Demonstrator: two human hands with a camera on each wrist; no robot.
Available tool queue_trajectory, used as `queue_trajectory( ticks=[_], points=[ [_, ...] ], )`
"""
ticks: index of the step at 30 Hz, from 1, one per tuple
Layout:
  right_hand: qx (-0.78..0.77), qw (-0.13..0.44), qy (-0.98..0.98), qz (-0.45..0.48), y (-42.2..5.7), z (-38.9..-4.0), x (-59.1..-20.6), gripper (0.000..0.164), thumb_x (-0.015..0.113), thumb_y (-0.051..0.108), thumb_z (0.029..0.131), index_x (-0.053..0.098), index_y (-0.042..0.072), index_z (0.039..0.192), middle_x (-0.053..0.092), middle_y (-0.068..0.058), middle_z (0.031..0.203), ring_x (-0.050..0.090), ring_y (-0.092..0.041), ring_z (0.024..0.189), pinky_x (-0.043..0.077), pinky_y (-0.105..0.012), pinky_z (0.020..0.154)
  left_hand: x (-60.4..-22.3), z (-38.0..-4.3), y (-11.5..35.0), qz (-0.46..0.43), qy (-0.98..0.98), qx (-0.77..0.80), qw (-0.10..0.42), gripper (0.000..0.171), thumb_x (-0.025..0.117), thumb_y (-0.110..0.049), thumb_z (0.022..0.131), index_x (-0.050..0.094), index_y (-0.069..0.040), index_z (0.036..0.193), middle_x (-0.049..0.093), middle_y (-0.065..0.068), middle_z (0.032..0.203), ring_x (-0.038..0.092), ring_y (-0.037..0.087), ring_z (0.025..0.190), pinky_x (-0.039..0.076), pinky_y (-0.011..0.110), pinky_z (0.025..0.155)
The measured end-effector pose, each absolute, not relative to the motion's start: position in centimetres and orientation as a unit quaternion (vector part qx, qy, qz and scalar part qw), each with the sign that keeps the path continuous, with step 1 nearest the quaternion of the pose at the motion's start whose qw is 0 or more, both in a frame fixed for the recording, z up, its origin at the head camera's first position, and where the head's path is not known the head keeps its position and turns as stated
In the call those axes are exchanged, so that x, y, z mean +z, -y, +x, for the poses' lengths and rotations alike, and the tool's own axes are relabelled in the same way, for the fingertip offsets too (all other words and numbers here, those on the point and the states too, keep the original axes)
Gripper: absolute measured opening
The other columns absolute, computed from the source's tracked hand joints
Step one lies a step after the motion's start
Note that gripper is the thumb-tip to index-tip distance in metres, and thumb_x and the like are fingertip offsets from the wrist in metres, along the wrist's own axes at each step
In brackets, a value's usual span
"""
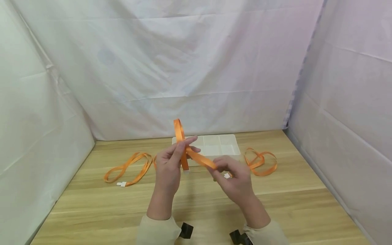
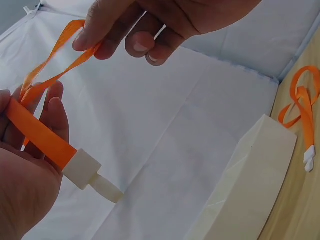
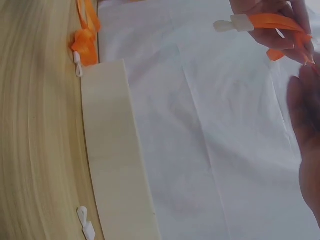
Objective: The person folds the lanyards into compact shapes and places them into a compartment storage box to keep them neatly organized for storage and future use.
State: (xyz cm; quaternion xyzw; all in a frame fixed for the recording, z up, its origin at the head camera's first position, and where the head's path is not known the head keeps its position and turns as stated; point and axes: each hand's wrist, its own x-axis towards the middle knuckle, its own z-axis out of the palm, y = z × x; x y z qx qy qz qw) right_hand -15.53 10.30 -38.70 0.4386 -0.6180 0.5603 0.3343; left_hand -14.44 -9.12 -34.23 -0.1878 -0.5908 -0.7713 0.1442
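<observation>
Above the table, my left hand [image 1: 169, 167] pinches an orange lanyard [image 1: 179, 131] between thumb and fingers. One loop of its strap rises over that hand, while the end with a white plastic clip [image 2: 82, 169] hangs below. To the right, my right hand [image 1: 234, 177] pinches another stretch of the same strap with thumb and fingertips, drawing it out between the two hands. In the left wrist view, the right hand [image 2: 145, 30] is at the top, holding the strap's loop. The right wrist view shows only part of the right hand [image 3: 310, 130].
Behind the hands stands a white compartment box [image 1: 212, 144]. One orange lanyard [image 1: 144, 173] lies looped at the left, another [image 1: 260, 163] at the right, with a white clip [image 1: 227, 175] near the right hand. White cloth [image 1: 196, 68] encloses the wooden table [image 1: 101, 211].
</observation>
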Motion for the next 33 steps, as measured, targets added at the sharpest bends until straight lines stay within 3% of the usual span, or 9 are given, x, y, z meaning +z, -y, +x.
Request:
queue_trajectory(
  ticks=[4, 10, 13, 17, 24, 29, 33],
  points=[
    [0.595, 0.395, 0.584, 0.387, -9.9, -15.4, -38.9, 0.011, 0.071, -0.015, 0.089, 0.062, -0.01, 0.084, 0.068, -0.021, 0.077, 0.061, -0.012, 0.052, 0.057, -0.017, 0.056, -34.3, -14.3, 8.5, -0.188, 0.593, -0.769, 0.146, 0.033, 0.055, -0.016, 0.112, 0.074, 0.007, 0.126, 0.082, -0.004, 0.088, 0.074, 0.018, 0.092, 0.06, 0.028, 0.078],
    [0.545, 0.481, 0.609, 0.317, -9.3, -15.2, -38.6, 0.021, 0.062, -0.023, 0.077, 0.053, -0.005, 0.071, 0.069, -0.016, 0.069, 0.069, -0.017, 0.056, 0.062, -0.017, 0.069, -34.2, -14.4, 7.8, -0.164, 0.612, -0.752, 0.182, 0.03, 0.057, -0.014, 0.11, 0.076, 0.004, 0.124, 0.08, -0.009, 0.088, 0.066, 0.016, 0.076, 0.057, 0.027, 0.069],
    [0.555, 0.458, 0.621, 0.311, -9.1, -15.0, -38.6, 0.016, 0.063, -0.024, 0.079, 0.058, -0.009, 0.083, 0.068, -0.016, 0.069, 0.065, -0.014, 0.052, 0.058, -0.016, 0.059, -34.1, -14.4, 7.6, -0.155, 0.612, -0.749, 0.199, 0.028, 0.058, -0.013, 0.11, 0.077, 0.002, 0.124, 0.077, -0.009, 0.084, 0.062, 0.017, 0.072, 0.055, 0.026, 0.068],
    [0.586, 0.371, 0.648, 0.314, -9.0, -14.6, -38.6, 0.024, 0.064, -0.024, 0.086, 0.067, -0.008, 0.104, 0.064, -0.012, 0.067, 0.054, -0.007, 0.047, 0.046, -0.015, 0.043, -34.0, -14.3, 7.7, -0.143, 0.613, -0.747, 0.214, 0.027, 0.059, -0.012, 0.109, 0.077, 0.001, 0.124, 0.074, -0.01, 0.08, 0.059, 0.017, 0.066, 0.049, 0.025, 0.064],
    [0.626, 0.246, 0.595, 0.439, -9.4, -14.8, -38.5, 0.015, 0.07, -0.019, 0.09, 0.067, -0.006, 0.097, 0.063, -0.012, 0.07, 0.061, -0.012, 0.055, 0.055, -0.02, 0.051, -33.7, -14.4, 8.3, -0.13, 0.61, -0.742, 0.248, 0.028, 0.059, -0.015, 0.11, 0.078, 0.001, 0.122, 0.068, -0.004, 0.074, 0.056, 0.016, 0.066, 0.05, 0.024, 0.062],
    [0.609, 0.292, 0.577, 0.458, -9.1, -15.1, -38.5, 0.019, 0.073, -0.021, 0.084, 0.063, -0.006, 0.09, 0.066, -0.017, 0.082, 0.064, -0.015, 0.072, 0.061, -0.02, 0.066, -33.8, -14.5, 8.3, -0.136, 0.608, -0.744, 0.241, 0.027, 0.059, -0.013, 0.109, 0.078, 0.002, 0.123, 0.075, -0.006, 0.084, 0.055, 0.016, 0.064, 0.051, 0.024, 0.061],
    [0.614, 0.334, 0.555, 0.452, -8.7, -15.2, -38.6, 0.024, 0.064, -0.029, 0.075, 0.059, -0.009, 0.088, 0.064, -0.018, 0.082, 0.063, -0.016, 0.07, 0.06, -0.02, 0.065, -33.9, -14.5, 8.0, -0.142, 0.611, -0.743, 0.235, 0.027, 0.059, -0.013, 0.109, 0.078, 0.001, 0.123, 0.077, -0.006, 0.092, 0.055, 0.016, 0.064, 0.05, 0.024, 0.061]
  ],
)
